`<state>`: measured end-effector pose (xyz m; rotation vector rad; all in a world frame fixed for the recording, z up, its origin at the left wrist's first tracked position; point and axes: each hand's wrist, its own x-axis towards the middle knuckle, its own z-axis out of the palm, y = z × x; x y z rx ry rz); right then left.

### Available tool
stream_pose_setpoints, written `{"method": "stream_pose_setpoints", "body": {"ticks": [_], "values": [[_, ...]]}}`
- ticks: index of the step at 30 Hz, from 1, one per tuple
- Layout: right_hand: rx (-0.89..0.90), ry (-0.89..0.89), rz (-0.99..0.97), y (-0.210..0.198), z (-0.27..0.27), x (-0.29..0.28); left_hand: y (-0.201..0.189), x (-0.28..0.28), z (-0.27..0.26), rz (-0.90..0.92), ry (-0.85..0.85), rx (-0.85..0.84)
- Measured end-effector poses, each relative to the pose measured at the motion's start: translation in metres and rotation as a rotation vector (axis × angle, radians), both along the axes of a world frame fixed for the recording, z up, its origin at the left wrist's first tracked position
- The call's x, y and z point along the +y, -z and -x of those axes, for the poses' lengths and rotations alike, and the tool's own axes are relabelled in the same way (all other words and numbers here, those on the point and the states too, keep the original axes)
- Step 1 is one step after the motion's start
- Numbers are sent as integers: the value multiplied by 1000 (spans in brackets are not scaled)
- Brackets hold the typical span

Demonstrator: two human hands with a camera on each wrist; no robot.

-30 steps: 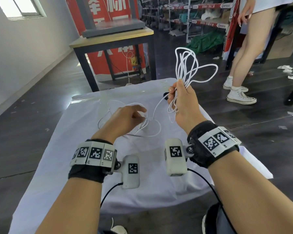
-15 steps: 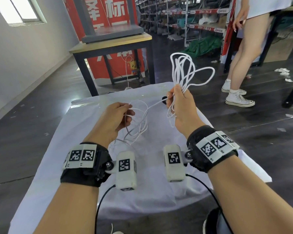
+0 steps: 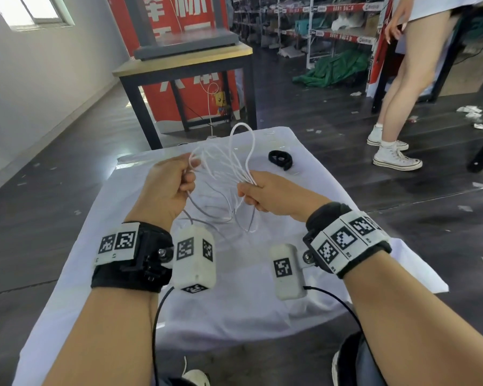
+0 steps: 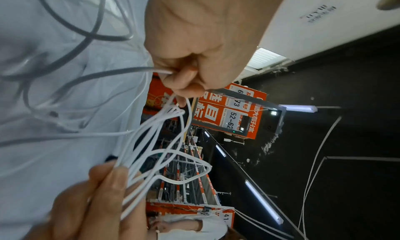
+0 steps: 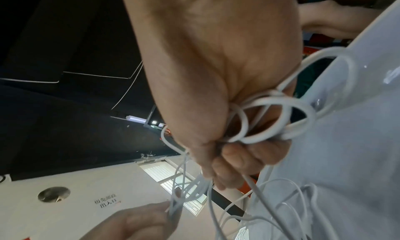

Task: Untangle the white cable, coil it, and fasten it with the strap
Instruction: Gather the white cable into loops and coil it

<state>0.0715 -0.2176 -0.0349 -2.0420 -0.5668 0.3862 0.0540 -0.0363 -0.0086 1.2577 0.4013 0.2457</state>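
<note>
Now one white cable (image 3: 236, 174) and one black strap (image 3: 280, 159) are showing over the cloth-covered desk (image 3: 262, 302). Both hands are clenching round cable strands: the left hand (image 3: 169, 188) is pinching a bundle at its fingertips, the right hand (image 3: 273, 195) is gripping several loops. Between them the cable is hanging in loose tangles, while the strap is lying on the desk at one o'clock from the right hand, apart from it.
</note>
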Motion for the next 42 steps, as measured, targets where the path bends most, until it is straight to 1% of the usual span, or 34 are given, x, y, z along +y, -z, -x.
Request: {"method": "stream_pose_setpoints", "body": {"ticks": [2, 4, 6, 9, 11, 12, 13, 14, 16, 18, 19, 22, 24, 25, 27, 28, 30, 32, 35, 37, 42], "values": [[-4, -41, 104, 0, 0, 0, -1, 4, 3, -137, -68, -33], [1, -85, 197, -1, 2, 1, -3, 5, 5, -350, -108, -63], [-3, -123, 261, -1, 5, 3, -5, 1, 6, -544, -93, -117], [-56, -163, 359, -3, 7, 7, -12, -14, 12, -748, 49, -224], [-87, -166, 413, -1, 7, 9, -18, -27, 19, -846, 203, -283], [-83, -154, 426, 0, 6, 9, -21, -32, 22, -868, 290, -307], [-62, -131, 413, 1, 5, 8, -23, -35, 25, -870, 376, -323], [-15, -91, 358, 2, 4, 7, -25, -38, 27, -861, 460, -326], [131, 34, 129, 1, 1, 4, -25, -40, 29, -844, 605, -288], [260, 160, -117, -3, -1, 3, -23, -38, 29, -810, 711, -215], [298, 198, -206, -4, -3, 2, -21, -35, 28, -766, 734, -180], [373, 262, -395, -6, -5, 2, -15, -28, 24, -612, 703, -84], [403, 289, -495, -6, -6, 3, -10, -24, 21, -595, 716, 39], [399, 304, -512, -6, -7, 4, -7, -23, 19, -608, 710, 110], [354, 318, -489, -5, -9, 5, 0, -22, 14, -621, 615, 202], [326, 306, -465, -4, -9, 6, 3, -22, 11, -610, 539, 203], [265, 253, -406, -2, -8, 7, 8, -24, 7, -583, 432, 141], [209, 178, -322, -1, -4, 10, 11, -30, 4, -549, 439, 96], [143, 86, -194, 0, 1, 12, 12, -41, 5, -425, 453, 92], [126, 45, -133, -1, 3, 12, 12, -44, 6, -351, 414, 114], [127, -20, 42, -4, 6, 9, 21, -47, 3, -288, 310, 191]]}}
